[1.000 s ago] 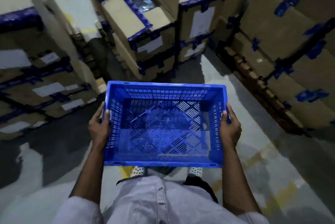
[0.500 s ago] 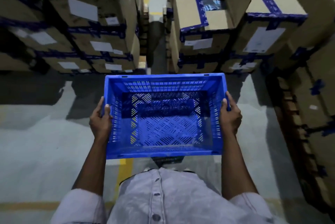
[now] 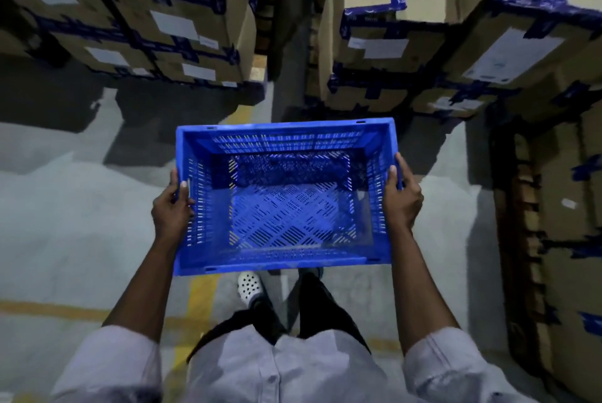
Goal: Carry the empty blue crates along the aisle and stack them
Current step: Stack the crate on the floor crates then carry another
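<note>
We record one rectangular blue plastic crate (image 3: 293,217) with slotted walls and a lattice base, carried clear of the ground directly between the two hands and in front of the person's body. The left hand (image 3: 171,207) grips the crate's left short wall: its thumb lies over the rim on the inner face, and its fingers curl round the outer face. The right hand (image 3: 404,200) grips the opposite short wall in the same manner, thumb over the rim. Both grips are closed firmly on the crate; the fingertips beneath the rim are hidden. Beyond the grip, stacked brown cardboard boxes (image 3: 182,21) bound with blue tape and bearing white labels stand to either side of a narrow gap. Below the grip we note grey concrete floor (image 3: 65,223), a yellow painted line (image 3: 202,292) and a white perforated shoe (image 3: 249,283). The pale rolled sleeves (image 3: 110,366) sit nearest the camera.
</note>
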### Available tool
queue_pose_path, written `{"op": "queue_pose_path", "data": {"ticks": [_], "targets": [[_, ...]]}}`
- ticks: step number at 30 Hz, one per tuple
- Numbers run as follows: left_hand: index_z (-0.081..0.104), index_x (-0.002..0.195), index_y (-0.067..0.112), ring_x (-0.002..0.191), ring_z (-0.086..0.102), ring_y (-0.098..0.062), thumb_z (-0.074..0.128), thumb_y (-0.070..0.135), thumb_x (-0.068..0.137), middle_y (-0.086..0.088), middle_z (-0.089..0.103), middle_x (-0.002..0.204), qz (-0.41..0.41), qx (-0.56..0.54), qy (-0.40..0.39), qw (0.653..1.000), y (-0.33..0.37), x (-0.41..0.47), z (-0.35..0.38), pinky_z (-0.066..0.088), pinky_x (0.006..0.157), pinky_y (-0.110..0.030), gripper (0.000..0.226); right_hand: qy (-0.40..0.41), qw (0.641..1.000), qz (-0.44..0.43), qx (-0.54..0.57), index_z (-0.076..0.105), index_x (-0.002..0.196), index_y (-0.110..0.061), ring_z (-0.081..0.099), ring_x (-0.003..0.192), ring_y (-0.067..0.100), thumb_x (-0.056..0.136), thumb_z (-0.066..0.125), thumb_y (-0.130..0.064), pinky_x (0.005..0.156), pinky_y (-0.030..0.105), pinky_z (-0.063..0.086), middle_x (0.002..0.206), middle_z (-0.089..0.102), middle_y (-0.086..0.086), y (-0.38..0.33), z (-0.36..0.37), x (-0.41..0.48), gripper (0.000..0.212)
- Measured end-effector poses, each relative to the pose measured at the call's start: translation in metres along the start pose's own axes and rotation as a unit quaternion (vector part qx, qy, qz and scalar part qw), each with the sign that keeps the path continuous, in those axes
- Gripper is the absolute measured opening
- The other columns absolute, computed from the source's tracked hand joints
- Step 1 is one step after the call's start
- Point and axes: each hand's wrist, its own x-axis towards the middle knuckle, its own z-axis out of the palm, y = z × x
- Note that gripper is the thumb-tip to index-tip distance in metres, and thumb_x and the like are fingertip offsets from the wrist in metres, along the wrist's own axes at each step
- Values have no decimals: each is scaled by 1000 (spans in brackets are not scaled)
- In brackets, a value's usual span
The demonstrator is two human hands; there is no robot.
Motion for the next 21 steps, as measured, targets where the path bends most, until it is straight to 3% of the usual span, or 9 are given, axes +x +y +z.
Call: {"op": "queue_pose_path", "data": {"ticks": [4, 6, 11, 15, 18, 21], "targets": [[51, 167, 51, 74, 53, -20, 67, 41, 116, 5, 72, 93, -30, 30, -23, 999, -25, 11, 37, 56, 76, -40, 55, -28, 1000, 6, -9, 68, 145, -51, 70, 109, 3, 110, 64, -45, 79, 0, 46, 135, 77, -9, 26, 27, 44, 37], [50, 168, 50, 75, 54, -19, 69, 43, 115, 5, 72, 91, -33, 33, -35, 998, -40, 13, 55, 56, 77, -41, 57, -46, 999, 12, -20, 66, 147, -51, 68, 109, 0, 110, 63, -44, 74, -8, 39, 138, 76, -10, 41, 42, 64, 38], [44, 171, 52, 75, 56, -18, 67, 44, 116, 0, 70, 95, -37, 51, -15, 998, -77, 25, 104, 59, 71, -31, 60, -76, 997, -2, -34, 64, 149, -51, 67, 122, -1, 111, 61, -43, 89, -5, 43, 144, 70, -19, 83, 90, 99, 39], [39, 168, 64, 81, 62, -14, 65, 65, 110, -2, 82, 117, -37, 72, -2, 997, -122, 45, 125, 62, 86, -47, 64, -108, 993, -3, -57, 57, 151, -59, 71, 112, -4, 112, 56, -50, 91, 14, 57, 141, 70, -22, 114, 133, 118, 40], [40, 170, 60, 82, 55, -17, 66, 66, 110, 5, 74, 113, -36, 55, 13, 998, -149, 61, 137, 56, 84, -47, 66, -132, 990, -12, -47, 56, 153, -56, 65, 104, -22, 113, 56, -49, 85, 5, 54, 133, 65, -32, 132, 164, 134, 41], [39, 174, 52, 77, 50, -19, 64, 51, 116, 12, 71, 107, -38, 53, 20, 998, -168, 58, 143, 56, 74, -41, 62, -161, 984, -9, -70, 55, 154, -55, 58, 101, -31, 114, 55, -49, 80, -2, 47, 130, 61, -35, 144, 191, 142, 41]]}}
